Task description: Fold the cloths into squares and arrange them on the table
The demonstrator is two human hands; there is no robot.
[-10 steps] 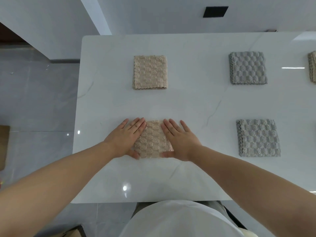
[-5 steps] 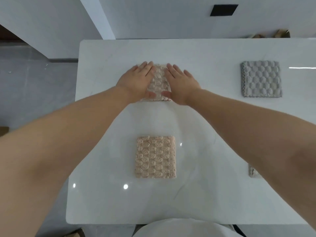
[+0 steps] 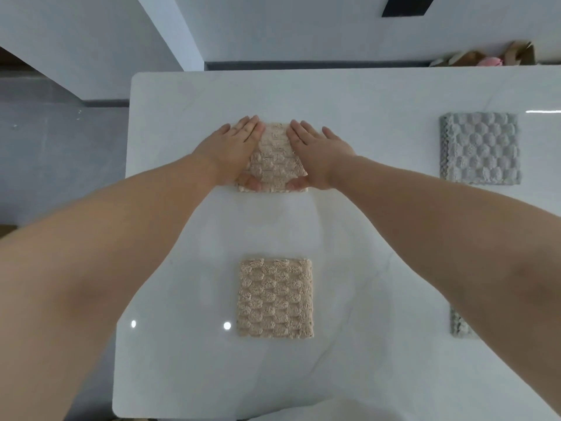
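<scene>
On the white table [image 3: 188, 98] a folded beige cloth [image 3: 274, 159] lies in the far row. My left hand [image 3: 233, 153] rests flat on its left side and my right hand [image 3: 315, 153] on its right side. The fingers are stretched out and both thumbs lie along its near edge. A second folded beige cloth [image 3: 274, 297] lies square and untouched nearer to me. A folded grey cloth [image 3: 479, 148] sits at the far right. Another grey cloth [image 3: 457, 326] is mostly hidden behind my right forearm.
The table's left edge and rounded corners border a grey floor. Beyond the far edge, at the right, stand cardboard pieces and a pink object [image 3: 488, 60] against the white wall.
Both hands left the near beige cloth and reached forward onto the far beige cloth. My view shifted forward and left, so the rightmost cloths dropped out of sight.
</scene>
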